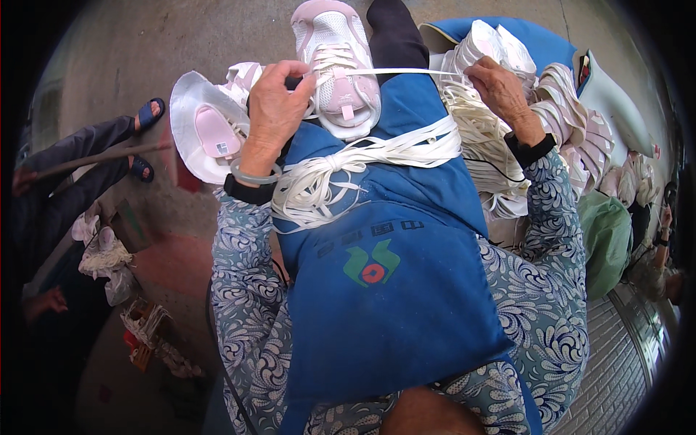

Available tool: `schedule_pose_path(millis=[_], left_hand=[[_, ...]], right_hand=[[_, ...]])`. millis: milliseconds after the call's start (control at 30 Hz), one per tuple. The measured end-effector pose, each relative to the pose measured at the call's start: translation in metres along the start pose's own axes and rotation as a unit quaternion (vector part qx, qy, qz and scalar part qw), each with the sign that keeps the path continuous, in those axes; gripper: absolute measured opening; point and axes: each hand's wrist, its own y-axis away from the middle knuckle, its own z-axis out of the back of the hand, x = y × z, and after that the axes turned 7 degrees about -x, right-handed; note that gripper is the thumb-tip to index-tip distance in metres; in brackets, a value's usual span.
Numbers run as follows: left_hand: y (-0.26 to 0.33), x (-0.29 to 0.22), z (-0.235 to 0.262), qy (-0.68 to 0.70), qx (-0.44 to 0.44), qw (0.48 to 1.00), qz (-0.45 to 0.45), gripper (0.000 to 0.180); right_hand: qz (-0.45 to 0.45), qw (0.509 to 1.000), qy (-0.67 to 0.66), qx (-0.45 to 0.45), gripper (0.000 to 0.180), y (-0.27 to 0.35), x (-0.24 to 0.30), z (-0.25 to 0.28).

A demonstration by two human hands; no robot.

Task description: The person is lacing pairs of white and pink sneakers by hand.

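Observation:
A pink and white sneaker (330,32) rests on my lap, toe pointing away from me, with white lacing across its front. My left hand (279,101) is closed at the shoe's left edge beside the lacing, thumb and forefinger pressed there. From the lacing a flat white shoelace (406,71) runs taut to the right. My right hand (496,87) pinches its far part between thumb and forefinger. Across the blue apron (406,304) on my lap lies a loosely knotted bundle of white laces (319,181). What lies under my left fingertips is partly hidden.
Left of my lap stands a white and pink shoe piece (210,134). On the right are a heap of cream laces (486,130), stacked pink and white shoe parts (573,109) and a green bag (605,239). Another person's sandalled feet (148,116) are at the left.

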Motion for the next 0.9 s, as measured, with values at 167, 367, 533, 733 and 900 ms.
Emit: schedule_pose_path(millis=[167,367,533,733,900], left_hand=[[0.016,0.009,0.009,-0.050,0.076,0.995,-0.036,0.030],[0.016,-0.002,0.010,-0.017,0.097,0.995,0.033,0.029],[0.006,0.001,0.001,0.029,0.003,0.997,-0.068,0.020],[-0.001,-0.005,-0.014,-0.089,-0.025,0.984,-0.153,0.011],[-0.008,-0.007,-0.012,-0.110,0.037,0.981,-0.153,0.012]], right_hand=[[-0.008,0.992,-0.108,-0.066,0.018,-0.032,0.043,0.002],[0.067,0.986,-0.146,-0.045,0.020,-0.065,0.112,-0.016],[0.083,0.985,-0.153,-0.011,0.020,-0.071,0.128,-0.027],[0.042,0.980,-0.189,-0.037,0.019,-0.069,0.121,-0.035],[-0.051,0.959,-0.279,0.007,0.026,-0.075,0.121,-0.035]])
